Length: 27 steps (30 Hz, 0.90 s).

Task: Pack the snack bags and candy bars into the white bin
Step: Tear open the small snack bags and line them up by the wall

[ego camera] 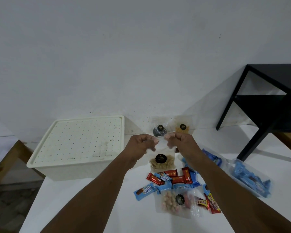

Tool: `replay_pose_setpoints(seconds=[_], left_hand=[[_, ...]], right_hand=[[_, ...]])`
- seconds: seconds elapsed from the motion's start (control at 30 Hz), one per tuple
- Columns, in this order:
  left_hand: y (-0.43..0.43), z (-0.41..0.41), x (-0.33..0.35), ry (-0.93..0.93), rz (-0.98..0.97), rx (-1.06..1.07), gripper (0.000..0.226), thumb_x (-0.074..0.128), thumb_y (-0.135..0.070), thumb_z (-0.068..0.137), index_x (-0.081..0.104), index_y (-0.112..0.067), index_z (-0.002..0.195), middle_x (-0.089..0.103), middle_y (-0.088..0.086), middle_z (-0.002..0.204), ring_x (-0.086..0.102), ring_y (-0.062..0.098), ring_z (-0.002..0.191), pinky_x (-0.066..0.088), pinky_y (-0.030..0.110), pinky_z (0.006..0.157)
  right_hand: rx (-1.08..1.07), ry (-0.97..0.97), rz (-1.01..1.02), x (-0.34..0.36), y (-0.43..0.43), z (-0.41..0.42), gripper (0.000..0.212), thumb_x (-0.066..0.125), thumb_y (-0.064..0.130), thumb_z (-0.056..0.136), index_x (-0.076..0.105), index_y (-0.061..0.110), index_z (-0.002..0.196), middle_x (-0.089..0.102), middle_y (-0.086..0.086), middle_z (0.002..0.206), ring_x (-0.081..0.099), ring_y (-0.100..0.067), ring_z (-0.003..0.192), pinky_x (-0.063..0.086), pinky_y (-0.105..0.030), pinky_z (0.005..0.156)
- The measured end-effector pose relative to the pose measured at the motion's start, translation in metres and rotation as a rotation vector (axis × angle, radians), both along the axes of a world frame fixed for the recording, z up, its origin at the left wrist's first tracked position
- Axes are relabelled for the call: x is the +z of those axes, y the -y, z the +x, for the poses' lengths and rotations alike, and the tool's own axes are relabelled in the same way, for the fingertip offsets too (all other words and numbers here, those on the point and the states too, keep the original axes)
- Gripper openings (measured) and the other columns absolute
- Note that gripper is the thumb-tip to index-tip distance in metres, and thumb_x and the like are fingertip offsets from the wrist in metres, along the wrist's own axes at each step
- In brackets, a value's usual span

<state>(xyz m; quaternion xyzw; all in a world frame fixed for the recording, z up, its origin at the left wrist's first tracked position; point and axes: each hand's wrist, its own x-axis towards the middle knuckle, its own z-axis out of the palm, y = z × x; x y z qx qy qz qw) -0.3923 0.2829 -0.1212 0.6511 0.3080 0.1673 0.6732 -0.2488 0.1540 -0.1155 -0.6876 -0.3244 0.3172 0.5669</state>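
Both hands are raised over the white counter (91, 207), each pinching one end of the top seal strip of a clear snack bag (160, 161). The left hand (140, 145) grips the strip's left end between thumb and fingers, the right hand (181, 142) its right end. The bag hangs between them — pale yellowish crisps in its lower half, a round black label on its front.

The white bin (77, 148) sits on the counter to the left of the held bag, against the wall, and its perforated lid (81, 137) is still on.

Behind the held bag, near the wall, stand two more pouches: one with dark contents (159, 130) and one with golden contents (182, 127). In front of the held bag lies a loose heap of candy bars (173, 179) in red and blue wrappers, and in front of that a clear bag of round pale nuts (175, 201) lying flat. To the right of the held bag lies a clear sack of blue-wrapped bars (249, 177). Further right — beyond the counter's edge — stands a black shelf unit (267, 101).
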Motion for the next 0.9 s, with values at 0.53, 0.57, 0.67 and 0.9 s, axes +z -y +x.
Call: replay_pose_setpoints(seconds=[0.53,0.57,0.67,0.9], left_hand=[[-0.006,-0.015,-0.004,0.090,-0.073,0.141,0.019,0.079,-0.021,0.080,0.076,-0.004,0.086,0.077,0.019,0.084,0.075,0.026,0.082,0.055,0.040,0.085],[-0.005,-0.015,-0.004,0.091,-0.099,0.134,0.024,0.079,-0.023,0.079,0.075,-0.002,0.090,0.076,0.020,0.086,0.075,0.026,0.082,0.056,0.040,0.084],[-0.003,-0.016,-0.002,0.054,-0.210,0.077,0.035,0.077,-0.027,0.081,0.072,0.003,0.098,0.075,0.015,0.085,0.075,0.026,0.081,0.055,0.036,0.077],[-0.008,-0.012,0.004,-0.029,-0.045,-0.019,0.022,0.071,-0.024,0.089,0.070,-0.003,0.094,0.073,0.013,0.079,0.071,0.012,0.069,0.052,0.028,0.068]], right_hand=[[0.075,0.147,-0.088,0.000,-0.019,-0.004,0.011,0.074,0.032,0.084,0.072,0.022,0.088,0.073,0.007,0.090,0.067,-0.003,0.087,0.048,-0.022,0.073],[0.080,0.140,-0.087,0.002,-0.018,-0.003,0.010,0.074,0.031,0.085,0.071,0.021,0.086,0.071,0.008,0.086,0.066,-0.003,0.083,0.046,-0.022,0.072],[0.108,0.164,-0.084,0.007,-0.018,0.001,0.015,0.073,0.032,0.084,0.071,0.017,0.086,0.072,0.004,0.086,0.066,-0.008,0.084,0.045,-0.024,0.072],[0.155,0.097,-0.073,0.004,-0.011,0.006,0.015,0.067,0.031,0.090,0.074,0.019,0.095,0.073,0.001,0.092,0.065,-0.012,0.087,0.047,-0.025,0.071]])
